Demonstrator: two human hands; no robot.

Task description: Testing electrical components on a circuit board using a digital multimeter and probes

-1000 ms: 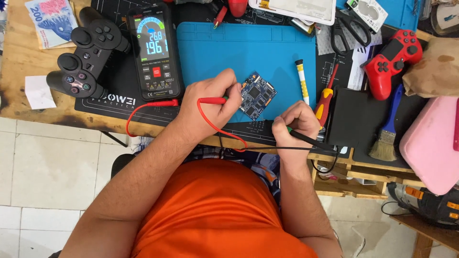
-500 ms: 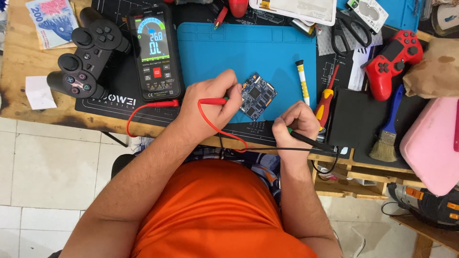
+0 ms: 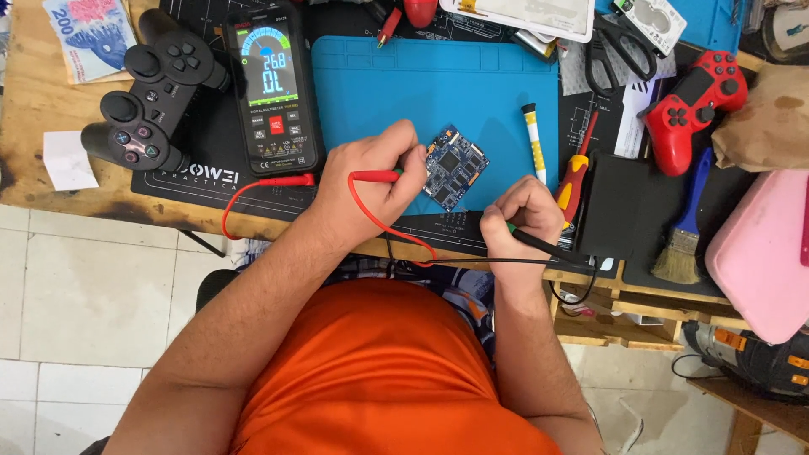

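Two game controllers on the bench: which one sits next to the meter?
The black controller, at the bench's left end, right beside the meter. The red controller lies at the far right, near the scissors.

Small blue circuit board (image 3: 455,168) lies tilted on blue mat (image 3: 379,84).

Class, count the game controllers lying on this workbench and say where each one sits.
2. A black controller lies at the far left beside the multimeter; a red controller lies at the far right. Clutter may hide others.
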